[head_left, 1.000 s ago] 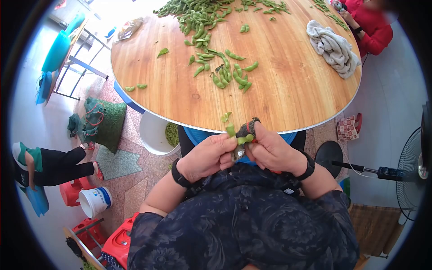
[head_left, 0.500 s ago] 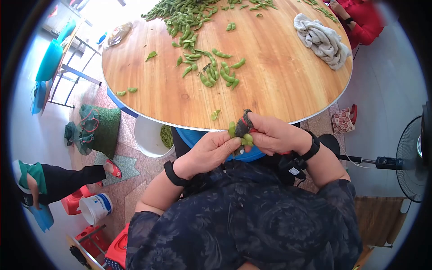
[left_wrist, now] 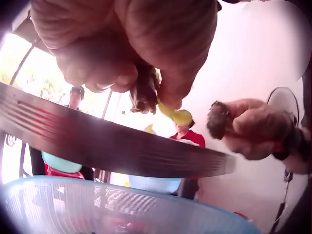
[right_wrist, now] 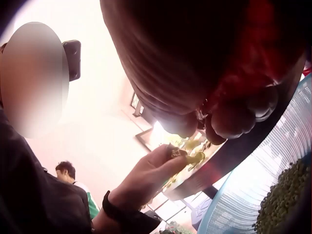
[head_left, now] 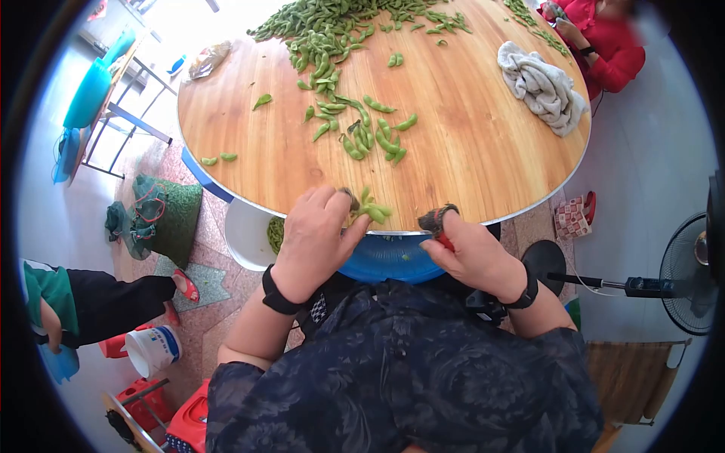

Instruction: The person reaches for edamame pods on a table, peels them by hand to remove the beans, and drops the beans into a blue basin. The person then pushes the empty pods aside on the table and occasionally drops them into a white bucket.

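My left hand [head_left: 313,238] is over the near table edge beside some green pods [head_left: 370,210]. Its thumb and a finger pinch a yellow-green pod [left_wrist: 176,115], which also shows in the right wrist view [right_wrist: 196,158]. Dark wrapping covers one of its fingertips. Apart from it, to the right, my right hand [head_left: 479,257] has curled fingers round a small red object [head_left: 445,242], mostly hidden. A dark wrapping with a red band [head_left: 433,220] covers a fingertip. Below both hands is a blue basin [head_left: 389,260], with shelled beans [right_wrist: 285,200] in it.
A large pile of pods [head_left: 317,34] and several scattered pods lie on the round wooden table [head_left: 264,166]. A grey cloth [head_left: 542,89] is at its right. A white bucket [head_left: 248,240] stands below left, a fan [head_left: 683,260] at right. Other people are nearby.
My hands, together over the basin before, have moved apart. The left has gone left and forward to the pods at the table edge; the right is lower and further right.
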Tool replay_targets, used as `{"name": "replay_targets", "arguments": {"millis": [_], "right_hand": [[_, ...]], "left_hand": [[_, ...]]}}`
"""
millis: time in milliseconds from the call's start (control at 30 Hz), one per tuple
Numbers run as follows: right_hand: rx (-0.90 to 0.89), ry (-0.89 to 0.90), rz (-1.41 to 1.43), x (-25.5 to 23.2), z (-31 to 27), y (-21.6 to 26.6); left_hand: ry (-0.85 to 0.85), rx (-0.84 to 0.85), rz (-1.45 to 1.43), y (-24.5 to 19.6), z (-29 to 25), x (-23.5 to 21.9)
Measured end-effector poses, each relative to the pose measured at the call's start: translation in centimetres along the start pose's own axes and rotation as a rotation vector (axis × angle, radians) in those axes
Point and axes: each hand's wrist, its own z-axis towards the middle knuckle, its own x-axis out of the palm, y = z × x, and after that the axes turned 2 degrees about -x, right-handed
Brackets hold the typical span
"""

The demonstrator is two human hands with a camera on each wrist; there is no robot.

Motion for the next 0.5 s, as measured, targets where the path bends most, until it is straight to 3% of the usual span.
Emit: {"name": "replay_targets", "arguments": {"millis": [133,233,300,333,400,500], "right_hand": [[0.023,-0.137,0.023,-1.1,-1.1,-0.2],[0.064,-0.167,0.046,-1.7,-2.0,-0.3],[0.127,-0.137,0.020,-1.8,-2.3,-0.2],[0.106,-0.119,-0.026,-1.8,-2.3,-0.3],[0.097,-0.112,-0.002,-1.7,-2.2,0.0],[0.108,-0.107,0.029,-2.1,-1.6,0.8]], "left_hand": [[-0.040,-0.032,0.012,-0.2,1.0,1.0],[-0.166,0.001,0.015,-0.8,1.4,2.0],[-0.121,0.238,0.026,-1.7,1.7,2.4],[-0.132,0.227,0.040,-1.8,1.7,3.1],[0.002,0.341,-0.076,-1.3,1.6,4.3],[-0.008,0.289,-0.118,-0.3,1.0,3.9]]}}
